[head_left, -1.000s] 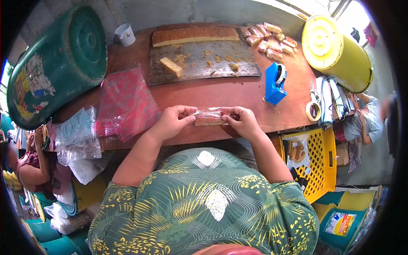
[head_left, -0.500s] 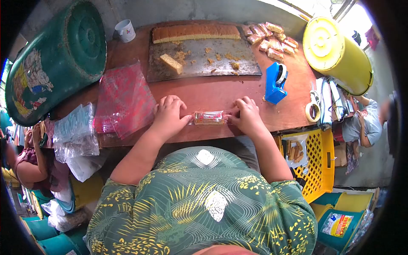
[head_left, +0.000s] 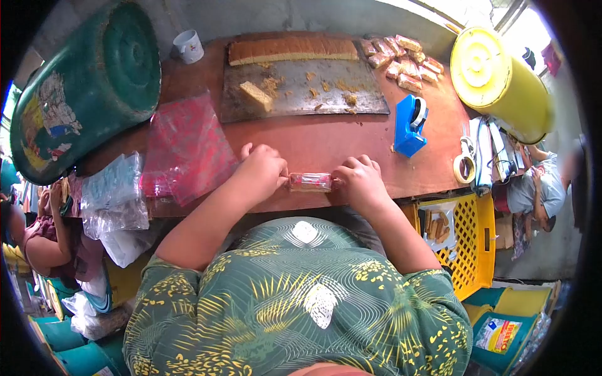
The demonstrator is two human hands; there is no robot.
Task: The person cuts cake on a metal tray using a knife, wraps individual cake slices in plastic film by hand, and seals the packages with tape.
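A slice of cake in clear wrap with red print (head_left: 310, 182) lies near the table's front edge, between my two hands. My left hand (head_left: 266, 170) is closed at its left end, the fingers curled so the fingertips are partly hidden. At the opposite end my right hand (head_left: 360, 180) pinches the wrap between thumb and fingers. To the left of my left hand lie red-printed plastic wrappers (head_left: 182, 147). Farther back, a metal tray (head_left: 301, 94) carries a row of sliced cake (head_left: 291, 50), one loose slice (head_left: 256, 97) and crumbs.
Several wrapped slices (head_left: 407, 62) are piled at the back right. Closer stand a blue tape dispenser (head_left: 409, 128) and a tape roll (head_left: 464, 169). A green bin (head_left: 94, 94) and a yellow bucket (head_left: 495, 81) flank the table. A yellow crate (head_left: 473, 238) is at lower right.
My left hand has moved right and its fingers have curled in at the package's left end. My right hand stays at the other end. The whole view has shifted slightly.
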